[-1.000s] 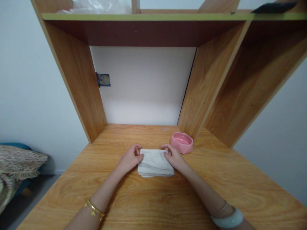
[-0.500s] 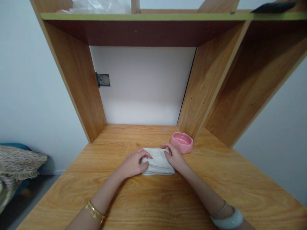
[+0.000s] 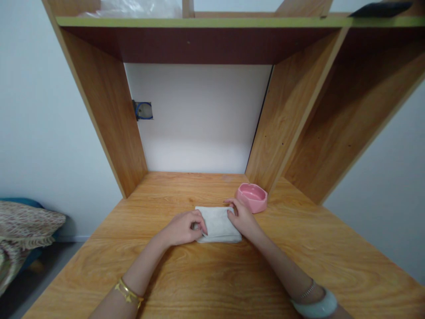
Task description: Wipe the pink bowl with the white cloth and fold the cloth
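A pale grey-white folded cloth (image 3: 217, 223) lies flat on the wooden desktop in the head view, its layers showing along the near edge. My left hand (image 3: 186, 227) is closed at the cloth's left side, thumb and fingertips pinched together on its edge. At the upper right corner, my right hand (image 3: 244, 217) holds the cloth, its thumb resting on top and its fingers curved past the far edge. Just behind my right hand stands a pink angular bowl (image 3: 252, 204).
The wooden desk (image 3: 206, 274) meets upright side panels (image 3: 109, 124) and a white back panel. Overhead runs a shelf with a yellow-green edge (image 3: 199, 22), bearing clear plastic (image 3: 139, 8) and a dark flat object (image 3: 380, 9). A patterned fabric (image 3: 29, 221) shows at far left.
My left fingers have drawn back slightly left and closed into a pinch. The cloth's top layer looks smoother, and its upper left corner is uncovered. My right hand has barely moved.
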A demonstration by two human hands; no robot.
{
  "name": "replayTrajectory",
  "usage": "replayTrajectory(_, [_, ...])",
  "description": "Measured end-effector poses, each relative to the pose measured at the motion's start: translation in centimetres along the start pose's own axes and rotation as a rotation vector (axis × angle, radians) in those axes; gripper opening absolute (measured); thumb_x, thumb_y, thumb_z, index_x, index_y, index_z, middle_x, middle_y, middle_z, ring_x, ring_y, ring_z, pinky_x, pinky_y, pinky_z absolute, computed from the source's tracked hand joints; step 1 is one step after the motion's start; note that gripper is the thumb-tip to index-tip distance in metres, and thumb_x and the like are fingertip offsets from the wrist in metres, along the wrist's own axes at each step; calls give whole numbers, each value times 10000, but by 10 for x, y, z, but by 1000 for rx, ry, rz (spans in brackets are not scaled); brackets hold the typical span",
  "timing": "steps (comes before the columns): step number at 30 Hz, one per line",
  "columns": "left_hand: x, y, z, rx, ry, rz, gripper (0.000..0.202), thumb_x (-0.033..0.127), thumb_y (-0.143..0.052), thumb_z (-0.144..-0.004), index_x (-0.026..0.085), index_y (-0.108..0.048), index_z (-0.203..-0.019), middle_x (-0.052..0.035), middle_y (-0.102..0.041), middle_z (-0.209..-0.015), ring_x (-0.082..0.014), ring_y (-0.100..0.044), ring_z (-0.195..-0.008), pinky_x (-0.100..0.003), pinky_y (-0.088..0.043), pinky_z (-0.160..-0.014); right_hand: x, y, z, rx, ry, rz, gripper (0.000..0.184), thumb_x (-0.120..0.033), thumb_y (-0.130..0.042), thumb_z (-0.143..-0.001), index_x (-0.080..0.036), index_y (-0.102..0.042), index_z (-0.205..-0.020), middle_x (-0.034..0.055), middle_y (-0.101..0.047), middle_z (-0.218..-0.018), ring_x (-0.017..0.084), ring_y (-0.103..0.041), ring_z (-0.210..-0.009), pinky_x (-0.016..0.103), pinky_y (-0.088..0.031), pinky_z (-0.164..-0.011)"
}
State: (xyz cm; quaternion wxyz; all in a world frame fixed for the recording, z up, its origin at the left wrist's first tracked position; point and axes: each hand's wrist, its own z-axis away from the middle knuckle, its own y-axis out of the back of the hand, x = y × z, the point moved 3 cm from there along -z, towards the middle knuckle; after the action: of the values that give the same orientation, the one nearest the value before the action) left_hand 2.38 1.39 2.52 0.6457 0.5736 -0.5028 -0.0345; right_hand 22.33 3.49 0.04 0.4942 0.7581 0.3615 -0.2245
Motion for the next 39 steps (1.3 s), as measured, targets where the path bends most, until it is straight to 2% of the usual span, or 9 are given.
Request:
replayTrajectory(5, [-6,-2,-1,-19,45,9,255,93,-439,-656,193,-665,-717,10,-577,-696,-116,-496,-643,-191,-345,-579,2,11,-3,-86,-162,59,237,-239,-491,-711,-149,-534,-925,-32,-474,-585,150,-487,-596,273,-372,-590])
replayTrajectory(8, [-11,-4,-2,-62,112,20,214,134,-461,-683,183,-642,-786,22,-556,-666,-111,-478,-616,-188,-331,-548,1,12,-1,-169,-219,12,205,-271,-522,-716,-144,-525,-876,-59,-446,-521,116,-463,-506,227,-336,-486])
replayTrajectory(12, [-17,-4,-2,-84,174,66,214,255,-532,-714,182,-568,-911,42,-501,-673,-98,-449,-601,-183,-323,-530,1,10,2,-284,-323,-72,132,-256,-483,-760,-159,-470,-849,-91,-421,-467,73,-414,-396,181,-303,-383])
replayTrajectory(16, [-20,-6,0,-119,147,108,315,277,-590,-685,194,-514,-980,52,-446,-698,-94,-425,-616,-178,-328,-538,4,12,3,-347,-409,-101,120,-206,-477,-765,-167,-412,-857,-115,-414,-444,59,-391,-345,166,-313,-337])
replayTrajectory(21, [-25,-9,2,-92,164,120,498,267,-612,-669,193,-430,-1127,54,-399,-693,-102,-407,-616,-187,-335,-538,5,12,4,-369,-472,-80,177,-182,-523,-742,-153,-396,-862,-119,-434,-428,52,-392,-331,153,-287,-316])
replayTrajectory(28, [-23,-10,1,-65,165,107,520,266,-615,-662,190,-450,-1150,38,-414,-725,-110,-420,-643,-198,-348,-566,3,8,2,-425,-504,2,125,-120,-522,-725,-160,-417,-778,-113,-433,-401,63,-443,-363,146,-321,-337])
replayTrajectory(32, [-13,-8,-2,-40,118,127,403,307,-567,-719,199,-511,-1103,37,-427,-703,-106,-417,-632,-203,-349,-590,7,23,1,-478,-517,105,106,-100,-515,-712,-169,-440,-683,-105,-417,-348,64,-426,-327,145,-297,-320])
replayTrajectory(36, [-1,-7,-4,-18,33,135,329,348,-492,-788,200,-538,-1078,25,-447,-716,-105,-428,-643,-204,-358,-609,16,50,2,-504,-537,234,115,-101,-542,-680,-170,-452,-662,-97,-426,-331,75,-435,-316,154,-299,-322])
replayTrajectory(39, [-1,-7,-4,4,17,63,304,341,-480,-798,201,-545,-1060,15,-472,-727,-115,-455,-668,-211,-375,-627,23,70,3,-512,-537,336,132,-75,-535,-656,-168,-467,-590,-83,-420,-330,84,-456,-344,164,-317,-348])
